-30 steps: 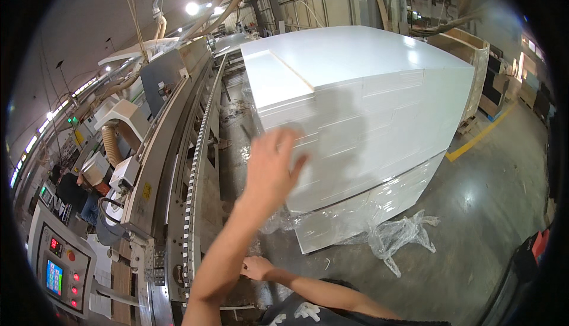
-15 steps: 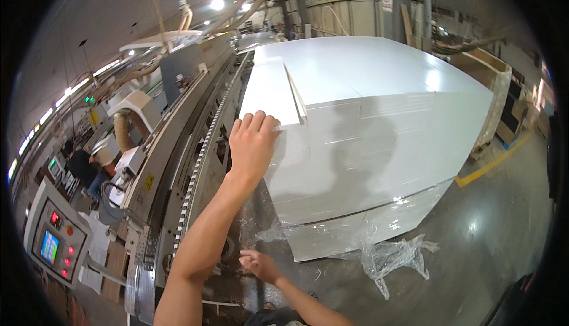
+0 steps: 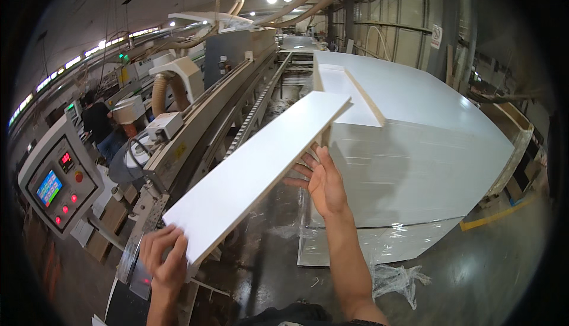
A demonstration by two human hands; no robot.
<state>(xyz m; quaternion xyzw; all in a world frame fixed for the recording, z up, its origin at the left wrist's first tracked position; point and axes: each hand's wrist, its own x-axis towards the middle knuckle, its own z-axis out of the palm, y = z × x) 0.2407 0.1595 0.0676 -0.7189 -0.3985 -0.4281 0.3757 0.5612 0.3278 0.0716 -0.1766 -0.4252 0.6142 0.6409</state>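
Note:
A long white board (image 3: 261,166) with a raw brown edge is held slantwise in front of me, over the side of the machine. My left hand (image 3: 163,256) is closed on its near left end, thumb on top. At the right edge, near the far end, my right hand (image 3: 323,181) supports the board, its fingers reaching beneath and partly hidden. Beyond it stands a tall stack of white panels (image 3: 409,175), with a step in its top layer at the left where a raw edge shows.
The long machine (image 3: 204,124) with its toothed track runs along the left. A control panel (image 3: 62,178) with a lit screen stands at near left. Crumpled clear plastic film (image 3: 400,281) lies on the floor. Farther left, a person in dark clothing (image 3: 98,124) stands among machinery.
The board has come off the stack's left edge and swung left toward me. My left hand drew back to the lower left, while my right hand rose to the board's right edge.

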